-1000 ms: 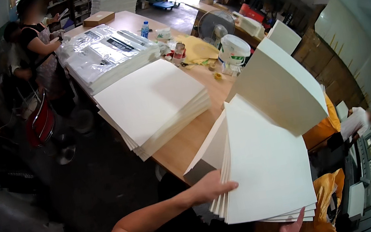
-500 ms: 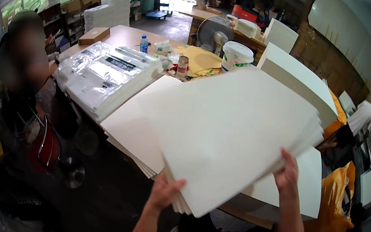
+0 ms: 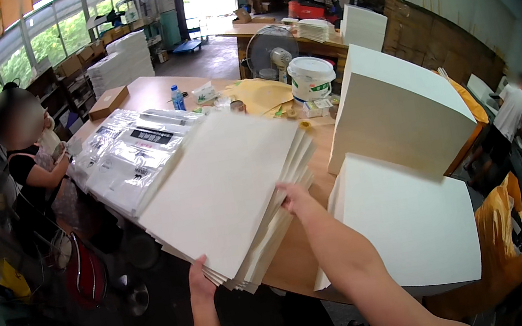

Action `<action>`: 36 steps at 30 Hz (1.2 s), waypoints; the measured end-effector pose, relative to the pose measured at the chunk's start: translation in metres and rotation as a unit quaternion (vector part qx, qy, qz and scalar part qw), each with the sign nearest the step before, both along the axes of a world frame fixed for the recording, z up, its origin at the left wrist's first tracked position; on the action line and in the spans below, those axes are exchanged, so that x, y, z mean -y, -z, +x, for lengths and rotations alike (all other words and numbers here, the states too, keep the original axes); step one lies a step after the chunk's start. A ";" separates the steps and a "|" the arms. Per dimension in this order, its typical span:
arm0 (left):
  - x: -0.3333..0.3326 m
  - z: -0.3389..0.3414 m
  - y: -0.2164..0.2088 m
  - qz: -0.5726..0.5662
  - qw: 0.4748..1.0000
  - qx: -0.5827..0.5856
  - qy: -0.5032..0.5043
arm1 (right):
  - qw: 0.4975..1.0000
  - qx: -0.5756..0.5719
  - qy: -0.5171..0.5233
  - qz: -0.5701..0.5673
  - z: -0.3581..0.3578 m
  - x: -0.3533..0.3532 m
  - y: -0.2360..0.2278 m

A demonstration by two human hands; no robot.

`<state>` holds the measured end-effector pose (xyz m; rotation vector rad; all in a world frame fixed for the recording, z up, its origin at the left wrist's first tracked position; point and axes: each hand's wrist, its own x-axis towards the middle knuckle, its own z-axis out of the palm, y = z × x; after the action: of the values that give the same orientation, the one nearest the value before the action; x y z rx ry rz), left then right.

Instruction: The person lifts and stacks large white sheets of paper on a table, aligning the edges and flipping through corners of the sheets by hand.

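Note:
Between my two hands is a loose, fanned stack of large white paper sheets [image 3: 223,182], lying at a slant over more sheets on the left part of the table. My left hand [image 3: 200,280] grips its near corner, thumb on top and the other fingers hidden underneath. My right hand [image 3: 294,197] is closed on the right edge, where the layers spread apart. Right of my right forearm lies another stack of white sheets [image 3: 411,221], and behind it rises a taller white stack [image 3: 399,95]. Packs in clear plastic [image 3: 137,148] sit against the far left side of the held sheets.
Farther back on the table [image 3: 152,88] stand a blue-capped bottle [image 3: 178,98], a cardboard box [image 3: 109,103], a white bucket [image 3: 312,78] and a fan [image 3: 271,50]. One person [image 3: 38,162] is at the left, another [image 3: 511,112] at the right. An orange sack [image 3: 499,242] bulges beside the near right corner.
Both hands have carried the sheets leftward and laid them over the left pile. My right arm now reaches across, uncovering the right stack and some tabletop. The view has turned right.

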<state>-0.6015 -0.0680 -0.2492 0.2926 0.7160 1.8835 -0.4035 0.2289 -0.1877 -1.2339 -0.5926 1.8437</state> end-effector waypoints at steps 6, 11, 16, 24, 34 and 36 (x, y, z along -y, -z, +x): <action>-0.010 0.001 0.024 -0.040 0.998 0.021 0.038 | 0.876 0.406 -0.065 0.254 0.037 -0.004 -0.069; 0.000 -0.006 0.017 -0.035 0.999 0.032 0.000 | 0.822 0.215 -0.084 0.520 0.111 0.123 -0.245; -0.021 0.001 0.012 -0.063 0.992 0.111 0.023 | 0.688 0.369 0.119 0.614 0.296 0.256 -0.220; 0.014 0.097 -0.028 -0.084 0.881 -0.346 -0.312 | 0.693 0.509 0.439 0.263 0.563 0.408 -0.109; -0.023 0.334 -0.120 0.033 0.955 -0.287 -0.058 | 0.835 0.226 0.390 0.315 0.588 0.334 -0.063; -0.031 0.337 -0.117 -0.013 0.939 -0.325 -0.114 | 0.851 0.248 0.368 0.282 0.581 0.331 -0.068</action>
<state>-0.2644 -0.0373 -0.1325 0.8715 1.2580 1.9968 0.1777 -0.1018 -0.1196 -1.2682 -0.7309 0.6330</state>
